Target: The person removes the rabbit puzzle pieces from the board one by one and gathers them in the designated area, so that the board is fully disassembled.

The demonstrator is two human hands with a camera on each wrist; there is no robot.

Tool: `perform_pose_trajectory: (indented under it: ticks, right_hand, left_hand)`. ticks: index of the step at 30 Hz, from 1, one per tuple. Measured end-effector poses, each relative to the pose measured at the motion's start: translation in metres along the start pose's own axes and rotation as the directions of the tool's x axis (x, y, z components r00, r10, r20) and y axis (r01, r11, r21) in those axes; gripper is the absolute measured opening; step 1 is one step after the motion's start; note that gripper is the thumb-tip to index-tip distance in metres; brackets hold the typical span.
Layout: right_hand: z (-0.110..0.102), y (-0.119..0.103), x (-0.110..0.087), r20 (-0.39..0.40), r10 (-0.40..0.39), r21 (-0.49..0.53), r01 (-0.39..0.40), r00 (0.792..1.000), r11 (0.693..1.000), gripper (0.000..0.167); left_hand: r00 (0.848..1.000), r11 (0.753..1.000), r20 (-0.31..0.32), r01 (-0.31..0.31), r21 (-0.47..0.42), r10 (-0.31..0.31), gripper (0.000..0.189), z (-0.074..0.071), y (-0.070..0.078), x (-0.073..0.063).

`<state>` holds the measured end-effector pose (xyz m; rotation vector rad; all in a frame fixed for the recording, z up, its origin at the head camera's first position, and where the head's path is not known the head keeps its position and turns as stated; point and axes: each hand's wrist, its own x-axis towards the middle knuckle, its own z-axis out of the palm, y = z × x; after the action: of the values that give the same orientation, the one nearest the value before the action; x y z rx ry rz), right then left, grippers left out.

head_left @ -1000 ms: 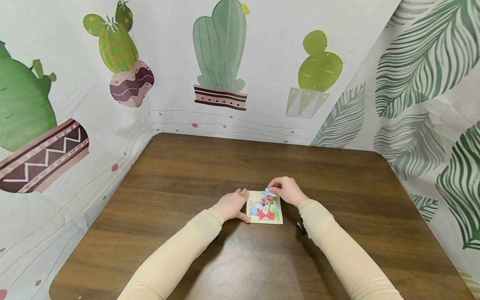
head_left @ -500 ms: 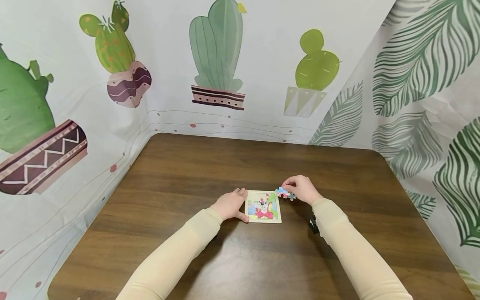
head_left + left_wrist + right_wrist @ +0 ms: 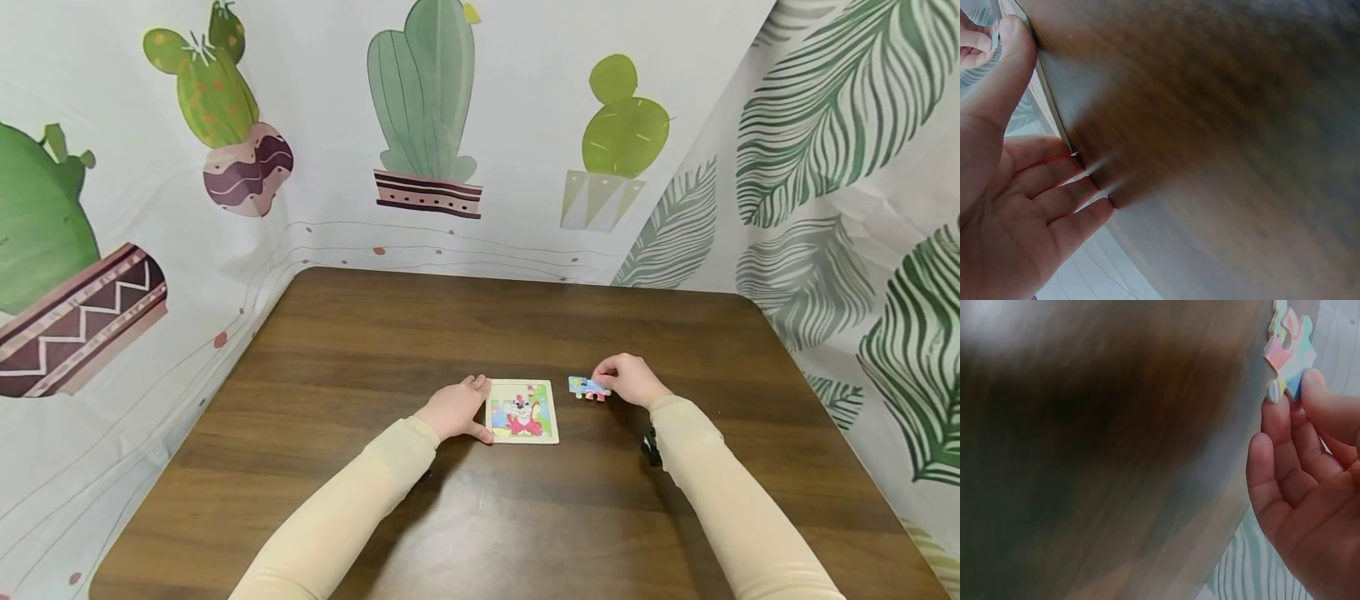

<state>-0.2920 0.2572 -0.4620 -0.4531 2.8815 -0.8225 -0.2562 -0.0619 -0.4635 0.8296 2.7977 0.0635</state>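
A square wooden jigsaw tray (image 3: pixel 555 417) lies flat on the table, its picture an animal figure in red. Along its left edge rests my left hand (image 3: pixel 456 410), thumb at the near corner and fingers at the far one. To the tray's right, my right hand (image 3: pixel 632 381) pinches a blue and pink puzzle piece (image 3: pixel 1294 353) between thumb and fingers. Another puzzle piece (image 3: pixel 577 384) is just left of the held one; whether they touch cannot be told. Bare pale wood shows in the tray's upper left part.
The brown wooden table (image 3: pixel 420 325) extends around the tray on all sides. Behind it hangs a white cloth (image 3: pixel 525 125) printed with cacti and leaves. A black wrist device (image 3: pixel 651 447) shows beneath the right sleeve.
My right hand has moved right with the puzzle piece, from above the tray's upper right corner to beside the loose piece. My left hand has stayed at the tray's left edge.
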Motion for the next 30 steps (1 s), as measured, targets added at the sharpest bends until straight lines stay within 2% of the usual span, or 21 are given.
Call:
perform_pose_trajectory:
  ticks: [7, 16, 30]
  right_hand:
    - [-0.007, 0.008, -0.006, -0.001, 0.028, -0.031, -0.028, 1.000, 0.999, 0.007]
    - [-0.005, 0.015, -0.010, -0.084, 0.113, -0.046, -0.117, 0.990, 0.992, 0.009]
    - [0.006, 0.021, -0.007, -0.197, 0.054, -0.078, -0.070, 0.979, 0.995, 0.009]
  left_hand:
    - [1.000, 1.000, -0.003, -0.001, 0.003, 0.001, 0.101, 0.000, -0.001, -0.001]
    - [1.000, 1.000, -0.003, -0.010, 0.005, 0.010, 0.101, 0.000, 0.000, -0.002]
    - [1.000, 1.000, 0.003, -0.013, -0.005, 0.013, 0.101, -0.003, 0.000, -0.002]
